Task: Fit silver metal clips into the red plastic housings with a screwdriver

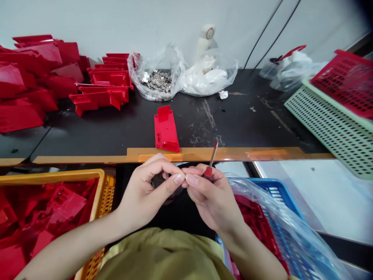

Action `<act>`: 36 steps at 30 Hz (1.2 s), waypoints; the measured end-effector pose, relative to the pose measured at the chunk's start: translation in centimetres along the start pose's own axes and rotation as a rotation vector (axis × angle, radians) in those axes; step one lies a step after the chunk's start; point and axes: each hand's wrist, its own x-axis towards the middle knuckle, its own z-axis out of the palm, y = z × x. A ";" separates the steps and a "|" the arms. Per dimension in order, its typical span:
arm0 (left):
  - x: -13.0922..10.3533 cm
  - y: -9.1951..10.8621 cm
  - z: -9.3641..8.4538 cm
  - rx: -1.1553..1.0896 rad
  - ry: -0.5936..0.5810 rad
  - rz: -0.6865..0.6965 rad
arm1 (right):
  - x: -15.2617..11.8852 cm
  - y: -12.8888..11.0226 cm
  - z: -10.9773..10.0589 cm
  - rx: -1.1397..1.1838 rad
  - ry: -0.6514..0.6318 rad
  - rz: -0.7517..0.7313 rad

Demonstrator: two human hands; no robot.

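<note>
My left hand (154, 182) and my right hand (208, 190) meet at the fingertips in front of the table edge. Thumb and index finger of each are pinched together; whatever the left pinch holds is hidden or too small to name. A screwdriver (208, 171) with a red collar is gripped in my right hand, its metal shaft pointing up and its handle mostly covered by the fingers. Just beyond my hands, a flat red plastic part (166, 130) with an upright tab lies on the black table (198, 116).
Red parts (101, 85) stand stacked at the left. Behind are a plastic bag of small metal pieces (159, 81) and a white-filled bag (204, 79). A yellow crate (100, 194) and a blue crate (284, 190) flank me. Green (329, 124) and red baskets (346, 81) lean at right.
</note>
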 end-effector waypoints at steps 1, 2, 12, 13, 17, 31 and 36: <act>-0.1 0.0 0.1 0.000 0.000 -0.006 | -0.1 0.0 0.0 0.000 -0.001 0.000; -0.2 0.0 0.1 0.000 0.000 -0.009 | -0.1 0.0 -0.1 -0.001 -0.002 -0.002; -0.2 0.0 0.6 0.072 0.013 0.042 | -0.6 0.1 -0.4 0.017 -0.009 -0.020; -0.3 0.0 0.7 0.091 0.019 0.053 | -0.6 0.2 -0.4 0.013 0.000 -0.022; -0.3 -0.4 1.0 0.188 0.041 0.122 | -0.2 0.4 -0.6 0.021 0.021 -0.011; 4.7 -5.8 -0.1 0.882 0.133 0.207 | 1.5 4.7 -6.6 -0.148 0.166 -0.161; 5.2 -6.5 -0.5 0.869 0.117 0.205 | 1.5 6.8 -9.5 -0.257 0.201 -0.098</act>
